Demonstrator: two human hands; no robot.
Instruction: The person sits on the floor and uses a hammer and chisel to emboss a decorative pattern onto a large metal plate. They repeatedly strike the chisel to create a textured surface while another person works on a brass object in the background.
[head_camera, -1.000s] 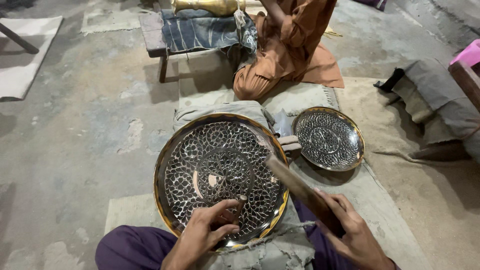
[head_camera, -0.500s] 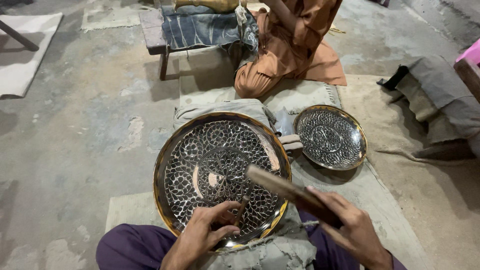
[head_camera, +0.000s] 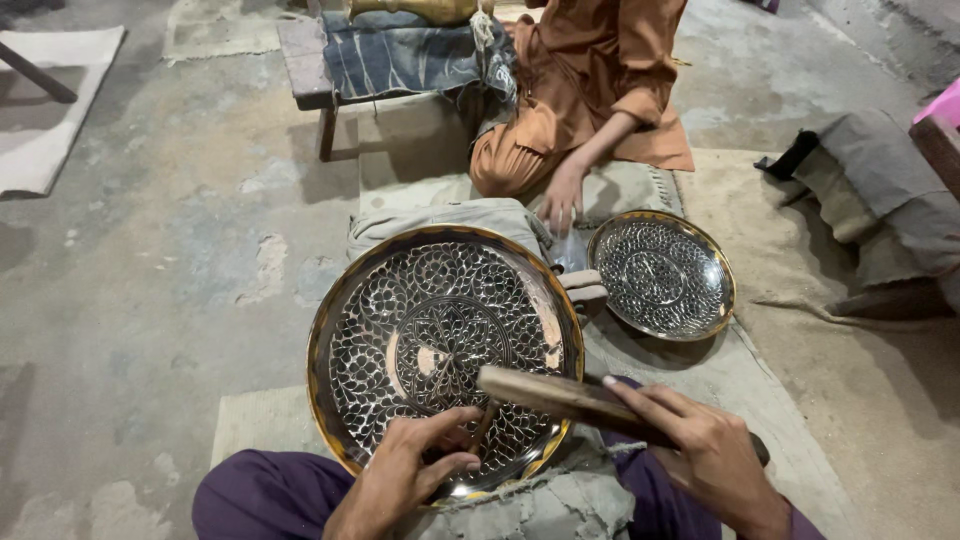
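Observation:
A large round engraved metal plate with a brass rim leans on my lap and a grey cloth pad. My left hand pinches a small chisel upright against the plate's lower part. My right hand grips a wooden mallet whose head is down over the chisel's top. A second, smaller engraved plate lies flat on the mat to the right.
A person in orange clothes sits across from me, one hand on the floor near the smaller plate. A low wooden bench with blue cloth stands behind. Grey bundled cloth lies at right. Concrete floor spreads left.
My right hand has swung the mallet down and leftward from a raised position onto the chisel. The other person's hand has come down beside the smaller plate. My left hand stays in place.

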